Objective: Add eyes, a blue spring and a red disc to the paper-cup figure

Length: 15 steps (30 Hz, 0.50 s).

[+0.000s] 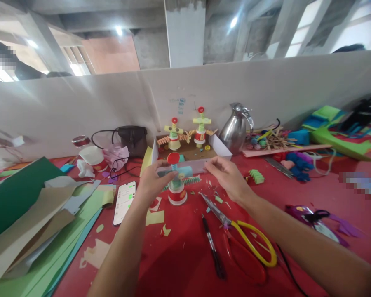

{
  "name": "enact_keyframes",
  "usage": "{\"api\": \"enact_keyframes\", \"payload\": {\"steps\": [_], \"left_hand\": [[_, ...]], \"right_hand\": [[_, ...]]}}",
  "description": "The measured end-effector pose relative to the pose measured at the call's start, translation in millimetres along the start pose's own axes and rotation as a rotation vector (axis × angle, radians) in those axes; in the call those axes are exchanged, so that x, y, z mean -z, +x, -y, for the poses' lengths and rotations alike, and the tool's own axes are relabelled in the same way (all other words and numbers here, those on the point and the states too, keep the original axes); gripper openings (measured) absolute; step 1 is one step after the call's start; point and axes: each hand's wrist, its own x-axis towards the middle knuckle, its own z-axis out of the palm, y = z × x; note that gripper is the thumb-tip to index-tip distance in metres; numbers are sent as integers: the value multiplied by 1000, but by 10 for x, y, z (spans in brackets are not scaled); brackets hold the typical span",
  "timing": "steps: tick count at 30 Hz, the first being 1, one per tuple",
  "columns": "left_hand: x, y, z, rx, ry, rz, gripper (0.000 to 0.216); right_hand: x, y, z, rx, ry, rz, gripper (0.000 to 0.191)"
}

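A paper figure [177, 194] stands upright on the red table, with a red-and-white cup base, a blue roll across it, a red disc on top and a folded green arm. My left hand [153, 183] is at its upper left, thumb and fingers closed around the left end of the blue roll. To the right of the figure, my right hand [228, 177] is raised with thumb and fingertips pinched together; whatever is between them is too small to make out. Large scissors [231, 225] with yellow and red handles lie below that hand, beside a black pen [212, 247].
Behind the hands, a white box [221, 150] holds two similar figures [200, 128]. A steel jug [234, 128] stands right of it. Coloured paper sheets [64, 235] and a phone [124, 204] lie left. A folded green strip [256, 176] and yarn [301, 167] lie right.
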Motion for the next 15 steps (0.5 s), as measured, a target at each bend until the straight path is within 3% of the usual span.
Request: {"api": "enact_keyframes", "payload": {"steps": [7, 11, 15], "left_hand": [[192, -175, 71, -85, -26, 0, 56], [160, -191, 145, -162, 6, 55, 41], [79, -191, 142, -98, -47, 31, 38]], "right_hand": [[177, -21, 112, 110, 33, -156, 23], [175, -10, 153, 110, 71, -133, 22], [141, -6, 296, 107, 177, -122, 17]]}}
